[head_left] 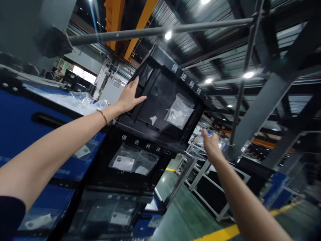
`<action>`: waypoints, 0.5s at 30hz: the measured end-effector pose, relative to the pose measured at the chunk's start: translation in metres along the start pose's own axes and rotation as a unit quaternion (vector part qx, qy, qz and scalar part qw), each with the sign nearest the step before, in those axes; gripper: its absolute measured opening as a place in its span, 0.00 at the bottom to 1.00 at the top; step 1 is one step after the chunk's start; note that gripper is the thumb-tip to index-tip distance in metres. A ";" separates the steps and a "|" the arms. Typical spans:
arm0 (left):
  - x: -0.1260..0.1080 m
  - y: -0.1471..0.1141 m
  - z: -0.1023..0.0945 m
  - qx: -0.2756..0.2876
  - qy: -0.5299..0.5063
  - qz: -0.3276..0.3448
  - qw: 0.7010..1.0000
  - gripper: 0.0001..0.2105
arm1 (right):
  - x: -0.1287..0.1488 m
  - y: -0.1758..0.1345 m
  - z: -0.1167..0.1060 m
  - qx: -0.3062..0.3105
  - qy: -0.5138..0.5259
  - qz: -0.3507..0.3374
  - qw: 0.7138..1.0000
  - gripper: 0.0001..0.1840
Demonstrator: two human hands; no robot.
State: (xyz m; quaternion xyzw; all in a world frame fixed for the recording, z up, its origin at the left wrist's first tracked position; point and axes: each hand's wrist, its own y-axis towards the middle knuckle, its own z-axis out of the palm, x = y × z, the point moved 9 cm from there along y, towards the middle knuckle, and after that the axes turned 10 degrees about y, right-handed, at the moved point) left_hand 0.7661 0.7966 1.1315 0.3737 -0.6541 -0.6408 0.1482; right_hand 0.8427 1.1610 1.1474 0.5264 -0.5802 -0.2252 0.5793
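Note:
My left hand (129, 95) grips the left side of a black plastic crate (163, 90) that is tilted on top of a stack of black crates (130, 157). White characters run along the crate's rim and a clear plastic pouch (179, 111) is stuck to its side. My right hand (212, 144) reaches up towards the crate's right side with fingers apart, blurred, holding nothing. A thin bracelet sits on my left wrist.
Blue crates (22, 124) with clear plastic film (75, 100) stand to the left. Metal racks (205, 180) and a green floor with yellow lines (225, 231) lie below right. Grey pipes (160, 30) and steel beams cross overhead. A person (59, 73) stands far left.

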 end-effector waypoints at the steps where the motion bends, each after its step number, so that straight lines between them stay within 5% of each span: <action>1: 0.007 -0.001 0.001 -0.004 -0.002 0.003 1.000 0.35 | -0.019 -0.003 0.017 0.015 0.008 0.021 1.000 0.18; 5: 0.013 -0.004 0.014 -0.004 -0.036 0.001 0.999 0.31 | -0.058 -0.014 0.064 0.034 0.026 0.054 0.998 0.15; 7: 0.018 -0.003 0.018 0.008 -0.035 -0.010 0.999 0.31 | -0.062 -0.017 0.081 0.008 0.031 0.066 0.997 0.16; 9: 0.034 -0.002 0.002 0.023 0.016 -0.033 0.999 0.31 | -0.048 -0.019 0.127 0.008 0.069 0.070 0.995 0.17; 12: 0.075 -0.023 -0.079 0.022 0.206 -0.109 0.972 0.32 | 0.038 -0.036 0.263 0.083 0.222 0.048 0.970 0.17; 15: 0.084 -0.095 -0.173 0.017 0.396 -0.219 0.892 0.30 | 0.197 -0.092 0.376 0.192 0.425 -0.022 0.884 0.18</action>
